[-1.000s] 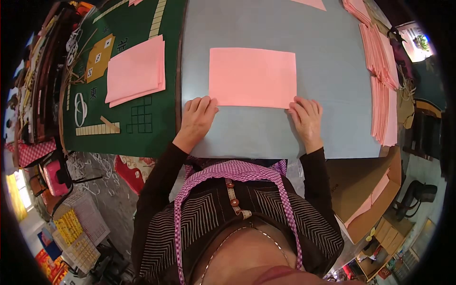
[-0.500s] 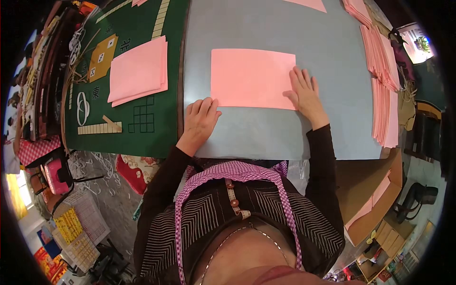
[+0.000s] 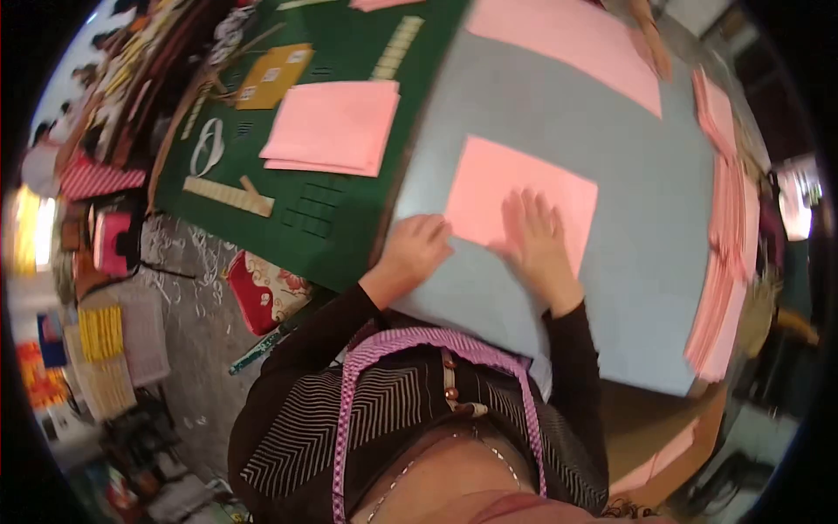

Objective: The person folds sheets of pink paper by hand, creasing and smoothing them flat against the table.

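A pink rectangular sheet (image 3: 484, 188) lies flat, at a slant, on the grey tabletop. My right hand (image 3: 537, 240) rests on it palm down with the fingers stretched out, near its lower right part. My left hand (image 3: 412, 253) is at the sheet's lower left corner, its fingers curled and pressed together there. Blur partly hides how those fingertips meet the edge.
Left, a green board (image 3: 349, 205) bears a stack of pink sheets (image 3: 332, 127) and a yellow card (image 3: 275, 77). A larger pink piece (image 3: 567, 48) lies at the far side, near another person's hand (image 3: 656, 52). Pink bundles (image 3: 729, 218) line the right edge.
The view has turned, so the table appears slanted. My right hand has moved from the sheet's right edge inward onto its surface. My left fingers have curled more at the corner.
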The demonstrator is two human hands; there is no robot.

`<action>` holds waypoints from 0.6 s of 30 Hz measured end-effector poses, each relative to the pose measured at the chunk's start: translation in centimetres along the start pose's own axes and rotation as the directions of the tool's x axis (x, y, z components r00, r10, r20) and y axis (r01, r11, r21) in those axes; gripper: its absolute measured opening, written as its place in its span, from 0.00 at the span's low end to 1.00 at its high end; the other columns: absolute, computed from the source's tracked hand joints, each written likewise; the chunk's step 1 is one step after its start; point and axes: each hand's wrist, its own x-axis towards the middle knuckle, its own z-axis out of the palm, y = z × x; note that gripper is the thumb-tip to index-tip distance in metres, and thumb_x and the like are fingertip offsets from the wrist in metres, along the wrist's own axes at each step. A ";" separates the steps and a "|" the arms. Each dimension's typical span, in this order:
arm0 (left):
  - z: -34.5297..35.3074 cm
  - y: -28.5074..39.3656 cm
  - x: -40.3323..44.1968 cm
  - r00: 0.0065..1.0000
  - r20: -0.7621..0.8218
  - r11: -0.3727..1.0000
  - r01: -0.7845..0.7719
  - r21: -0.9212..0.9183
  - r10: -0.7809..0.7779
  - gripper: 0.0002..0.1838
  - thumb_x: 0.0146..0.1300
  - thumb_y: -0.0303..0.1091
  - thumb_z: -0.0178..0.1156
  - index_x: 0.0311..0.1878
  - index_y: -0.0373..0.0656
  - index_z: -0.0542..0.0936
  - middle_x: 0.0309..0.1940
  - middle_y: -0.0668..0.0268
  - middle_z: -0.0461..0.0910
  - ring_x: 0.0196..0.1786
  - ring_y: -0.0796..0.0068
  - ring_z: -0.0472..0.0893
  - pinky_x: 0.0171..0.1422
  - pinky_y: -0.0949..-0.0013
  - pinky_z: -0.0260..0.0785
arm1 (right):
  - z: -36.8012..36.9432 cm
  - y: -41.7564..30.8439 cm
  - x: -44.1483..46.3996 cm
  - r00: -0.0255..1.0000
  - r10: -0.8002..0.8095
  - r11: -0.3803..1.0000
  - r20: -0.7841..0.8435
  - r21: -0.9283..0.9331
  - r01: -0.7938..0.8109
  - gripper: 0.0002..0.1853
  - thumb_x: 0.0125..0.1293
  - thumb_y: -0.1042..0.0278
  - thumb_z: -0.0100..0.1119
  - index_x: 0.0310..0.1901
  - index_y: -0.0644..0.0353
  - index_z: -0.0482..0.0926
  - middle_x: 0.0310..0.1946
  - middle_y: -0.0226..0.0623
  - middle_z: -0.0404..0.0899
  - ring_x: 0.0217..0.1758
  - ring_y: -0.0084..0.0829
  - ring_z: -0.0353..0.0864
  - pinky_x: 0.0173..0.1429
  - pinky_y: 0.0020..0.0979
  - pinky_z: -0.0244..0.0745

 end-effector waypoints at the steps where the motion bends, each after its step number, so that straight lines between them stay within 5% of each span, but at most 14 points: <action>1: 0.3 -0.1 -0.3 0.999 -0.028 0.999 -0.028 -0.020 0.027 0.22 0.55 0.37 0.65 0.52 0.38 0.76 0.53 0.57 0.74 0.56 0.57 0.73 0.57 0.55 0.66 | 0.0 -1.2 0.1 0.995 -0.086 0.996 0.052 -0.001 0.086 0.40 0.64 0.46 0.57 0.72 0.61 0.59 0.74 0.49 0.55 0.77 0.51 0.53 0.76 0.55 0.48; 9: -1.6 0.4 -1.1 0.996 -0.070 0.998 -0.058 0.039 0.061 0.28 0.52 0.40 0.66 0.55 0.35 0.76 0.57 0.57 0.73 0.60 0.58 0.72 0.62 0.57 0.64 | 1.5 -2.5 -0.8 0.981 -0.183 0.976 0.065 0.127 0.174 0.42 0.62 0.47 0.59 0.71 0.68 0.58 0.74 0.51 0.54 0.77 0.52 0.52 0.77 0.53 0.45; 14: -1.8 0.4 -1.3 0.996 -0.049 0.996 -0.073 0.044 0.075 0.29 0.54 0.43 0.65 0.55 0.33 0.75 0.58 0.57 0.73 0.61 0.58 0.71 0.64 0.57 0.62 | 1.0 0.5 -3.3 0.982 0.111 0.993 0.153 0.027 -0.116 0.41 0.68 0.43 0.50 0.73 0.67 0.55 0.76 0.50 0.50 0.79 0.50 0.46 0.79 0.51 0.38; 18: -1.0 0.5 -0.8 0.998 -0.058 0.999 0.001 -0.037 -0.003 0.29 0.55 0.44 0.64 0.54 0.32 0.75 0.58 0.53 0.72 0.62 0.56 0.70 0.64 0.54 0.62 | 1.1 2.4 -5.3 0.972 0.204 0.979 0.114 -0.023 -0.202 0.40 0.69 0.44 0.48 0.73 0.65 0.54 0.77 0.48 0.49 0.80 0.49 0.45 0.80 0.50 0.37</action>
